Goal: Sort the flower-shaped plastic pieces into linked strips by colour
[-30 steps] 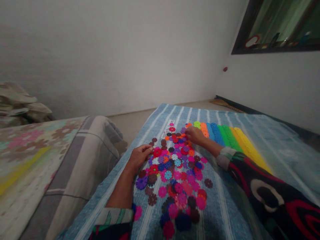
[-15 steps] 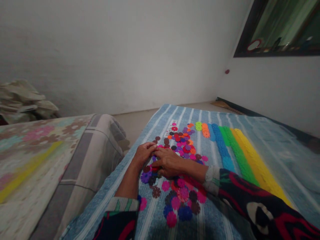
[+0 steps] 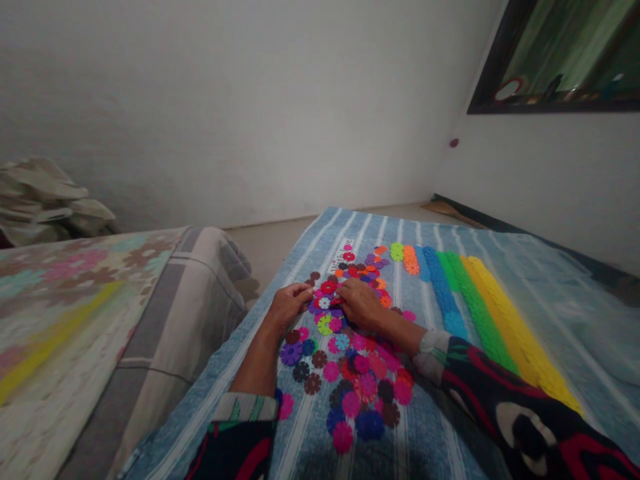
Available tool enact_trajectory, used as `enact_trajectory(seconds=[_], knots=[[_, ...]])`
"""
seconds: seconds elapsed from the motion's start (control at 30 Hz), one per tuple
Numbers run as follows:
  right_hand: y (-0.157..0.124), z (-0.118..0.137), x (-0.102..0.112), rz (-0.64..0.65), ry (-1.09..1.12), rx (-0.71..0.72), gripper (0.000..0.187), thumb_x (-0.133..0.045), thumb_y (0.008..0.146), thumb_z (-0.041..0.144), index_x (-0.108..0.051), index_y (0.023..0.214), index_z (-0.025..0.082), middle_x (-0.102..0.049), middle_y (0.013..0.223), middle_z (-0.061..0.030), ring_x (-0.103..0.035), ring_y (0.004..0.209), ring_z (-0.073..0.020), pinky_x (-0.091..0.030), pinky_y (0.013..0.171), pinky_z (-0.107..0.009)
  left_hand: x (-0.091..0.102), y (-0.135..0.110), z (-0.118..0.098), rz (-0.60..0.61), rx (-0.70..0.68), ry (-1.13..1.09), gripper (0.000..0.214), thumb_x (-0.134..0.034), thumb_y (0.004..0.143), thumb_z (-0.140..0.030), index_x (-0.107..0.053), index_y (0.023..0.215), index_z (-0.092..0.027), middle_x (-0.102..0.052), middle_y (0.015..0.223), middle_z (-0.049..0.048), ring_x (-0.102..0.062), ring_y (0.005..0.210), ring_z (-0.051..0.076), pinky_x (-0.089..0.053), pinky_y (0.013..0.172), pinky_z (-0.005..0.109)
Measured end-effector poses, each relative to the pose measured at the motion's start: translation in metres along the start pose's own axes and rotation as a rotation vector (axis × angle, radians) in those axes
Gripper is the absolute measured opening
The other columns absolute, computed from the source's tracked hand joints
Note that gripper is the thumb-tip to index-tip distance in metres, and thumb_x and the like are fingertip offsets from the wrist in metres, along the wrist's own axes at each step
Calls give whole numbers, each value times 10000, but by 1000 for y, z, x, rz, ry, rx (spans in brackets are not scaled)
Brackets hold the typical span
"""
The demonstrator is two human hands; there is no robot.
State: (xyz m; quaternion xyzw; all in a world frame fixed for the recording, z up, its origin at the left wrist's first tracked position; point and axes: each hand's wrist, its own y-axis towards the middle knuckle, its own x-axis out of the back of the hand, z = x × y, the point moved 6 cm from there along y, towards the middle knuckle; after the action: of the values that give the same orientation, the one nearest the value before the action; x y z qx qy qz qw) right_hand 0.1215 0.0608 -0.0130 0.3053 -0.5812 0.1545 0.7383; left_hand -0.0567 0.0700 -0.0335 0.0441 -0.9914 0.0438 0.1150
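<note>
A heap of flat flower-shaped plastic discs [image 3: 350, 373] in pink, purple, red, brown and blue lies on a blue striped cloth [image 3: 450, 427]. My left hand [image 3: 287, 305] rests at the heap's left edge with its fingers curled on the discs. Just to its right, my right hand [image 3: 361, 301] lies over the heap's middle, fingers bent down onto the discs; what it grips is hidden. To the right lie neat rows of sorted discs: yellow [image 3: 510, 320], green [image 3: 470, 297], blue [image 3: 440, 283], orange [image 3: 411, 260].
A mattress with a patterned sheet [image 3: 75, 320] lies at the left, with crumpled bedding [image 3: 50, 197] behind it. White walls close the far side and the right. A dark-framed window [image 3: 565, 60] sits at the upper right. Bare floor [image 3: 260, 243] shows beyond the cloth.
My right hand came back from the far orange row to the middle of the heap beside my left hand, then shifted slightly farther away. My left hand barely moved.
</note>
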Motion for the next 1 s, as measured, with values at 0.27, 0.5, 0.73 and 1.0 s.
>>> enact_trajectory(seconds=[0.27, 0.5, 0.73, 1.0], knots=[[-10, 50, 3, -36, -14, 235, 130, -574, 880, 216, -691, 906, 165, -622, 1037, -127, -491, 1054, -272, -405, 860, -388, 2, -1, -3, -4, -4, 10, 430, -736, 559, -501, -723, 814, -155, -681, 706, 13, -578, 650, 151, -444, 599, 263], [-9, 60, 1, 36, -27, 137, 237, -679, 853, 365, -705, 900, 134, -642, 1078, -168, -489, 1145, -323, -414, 933, -472, 3, -4, -7, -15, 21, -2, 441, -751, 550, -494, -728, 829, -153, -708, 771, 34, -615, 731, 174, -466, 617, 258], [9, 20, 12, 3, 564, 1, 91, -673, 758, 125, -689, 681, 171, -691, 777, -14, -627, 809, -159, -475, 772, -268, 3, -1, -5, -28, 1, 4, 447, -755, 538, -506, -733, 809, -152, -699, 722, 27, -593, 653, 157, -453, 583, 258], [14, -138, 57, -318, 636, -588, 125, -644, 722, 197, -743, 759, 130, -726, 708, -28, -644, 661, -140, -478, 600, -204, 4, 0, -4, -28, 25, 40, 451, -742, 549, -508, -741, 832, -157, -700, 720, 22, -577, 640, 148, -457, 595, 260]])
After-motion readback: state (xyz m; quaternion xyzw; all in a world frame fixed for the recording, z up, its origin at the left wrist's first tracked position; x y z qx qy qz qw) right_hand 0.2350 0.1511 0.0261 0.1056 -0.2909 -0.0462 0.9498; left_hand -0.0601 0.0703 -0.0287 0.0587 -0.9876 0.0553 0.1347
